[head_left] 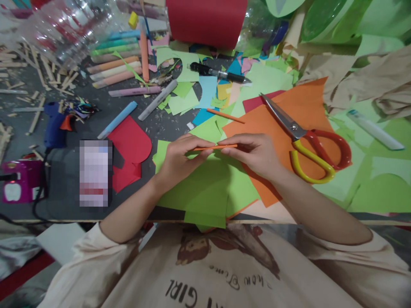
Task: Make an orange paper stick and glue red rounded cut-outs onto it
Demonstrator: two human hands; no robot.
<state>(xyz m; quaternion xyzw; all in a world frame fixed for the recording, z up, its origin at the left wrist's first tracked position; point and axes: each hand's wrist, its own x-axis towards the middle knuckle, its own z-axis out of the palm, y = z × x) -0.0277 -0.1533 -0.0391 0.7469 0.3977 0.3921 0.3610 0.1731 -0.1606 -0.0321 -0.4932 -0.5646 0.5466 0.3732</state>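
A thin orange paper strip (229, 146) is pinched between the fingertips of both hands, just above green paper sheets (205, 184). My left hand (184, 156) is closed on its left part, thumb below and fingers above. My right hand (252, 152) grips the right part in the same way, the two sets of fingertips almost meeting. Another narrow orange strip (225, 116) lies a little beyond the hands. Under and beside my right hand spreads an orange paper sheet (308, 100), with scissors (297, 132) with red and yellow handles resting on it.
On the left are a blue glue gun (55, 126), a phone (94, 173) and red paper pieces (131, 139). Several markers (118, 66), a black pen (221, 73) and paper scraps lie farther back. A red cylinder (207, 21) stands at the far side, brown crumpled paper (359, 81) at right.
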